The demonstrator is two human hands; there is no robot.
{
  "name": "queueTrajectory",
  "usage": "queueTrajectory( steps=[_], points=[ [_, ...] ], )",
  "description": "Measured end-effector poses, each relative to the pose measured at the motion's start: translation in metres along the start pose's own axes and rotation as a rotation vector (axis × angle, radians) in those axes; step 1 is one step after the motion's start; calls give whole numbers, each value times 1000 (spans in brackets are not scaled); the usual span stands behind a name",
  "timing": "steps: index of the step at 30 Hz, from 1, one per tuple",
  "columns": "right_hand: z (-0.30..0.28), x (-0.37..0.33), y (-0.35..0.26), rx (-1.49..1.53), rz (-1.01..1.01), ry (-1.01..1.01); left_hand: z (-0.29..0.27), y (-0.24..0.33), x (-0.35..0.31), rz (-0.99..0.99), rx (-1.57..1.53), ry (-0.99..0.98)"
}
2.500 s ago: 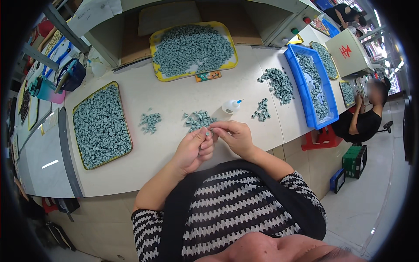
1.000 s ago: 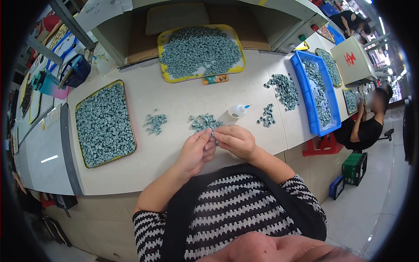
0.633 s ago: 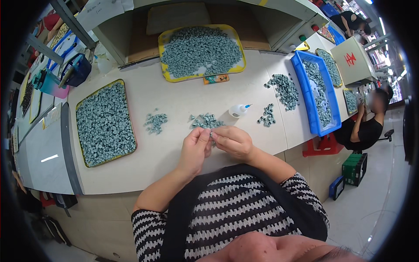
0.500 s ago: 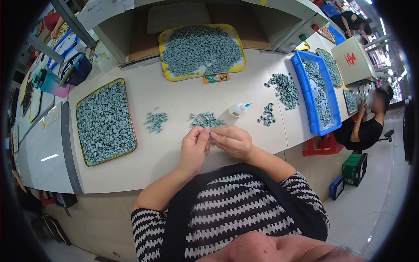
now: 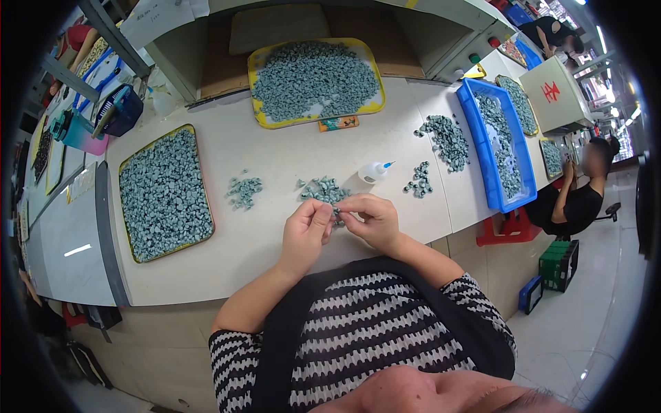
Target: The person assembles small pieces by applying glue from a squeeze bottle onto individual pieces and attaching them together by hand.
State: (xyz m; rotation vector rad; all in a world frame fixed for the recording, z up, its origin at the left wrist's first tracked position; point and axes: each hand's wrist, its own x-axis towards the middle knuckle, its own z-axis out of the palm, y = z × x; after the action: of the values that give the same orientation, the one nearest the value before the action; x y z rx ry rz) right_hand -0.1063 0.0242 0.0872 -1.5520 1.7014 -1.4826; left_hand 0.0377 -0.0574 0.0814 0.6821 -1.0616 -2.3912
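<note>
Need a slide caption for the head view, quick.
Left hand and right hand meet at a small grey-green piece, beside a pile of similar pieces and a white bottle.

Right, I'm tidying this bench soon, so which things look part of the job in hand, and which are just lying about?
Seemingly in the job:
- green piece at the fingers
- near pile
- bottle
- left tray
- back tray
- blue bin

Probably lying about:
- tumbler
- navy basket
- orange packet
</note>
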Motion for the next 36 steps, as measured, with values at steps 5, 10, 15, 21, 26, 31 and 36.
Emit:
queueTrajectory(
  steps=[5, 10, 15, 21, 26, 31, 36],
  points=[
    [2, 2, -2, -121, -129, 24, 0, -4, 2, 42, 27, 26],
    [4, 2, -5, -152, -119, 75, 3, -8, 3, 36, -9, 39],
    [1, 7, -9, -268, -282, 85, 7, -10, 3, 51, -28, 61],
    [-1, 6, -10, -328, -358, 68, 9, -14, 4, 98, -46, 59],
    [1, 6, -12, -299, -369, 104, 10, -13, 3, 112, -56, 42],
    [0, 5, -12, -283, -328, 116, 10, -13, 3, 103, -47, 34],
    [2, 3, -10, -238, -237, 140, 13, -11, 2, 74, -82, 32]
  ],
)
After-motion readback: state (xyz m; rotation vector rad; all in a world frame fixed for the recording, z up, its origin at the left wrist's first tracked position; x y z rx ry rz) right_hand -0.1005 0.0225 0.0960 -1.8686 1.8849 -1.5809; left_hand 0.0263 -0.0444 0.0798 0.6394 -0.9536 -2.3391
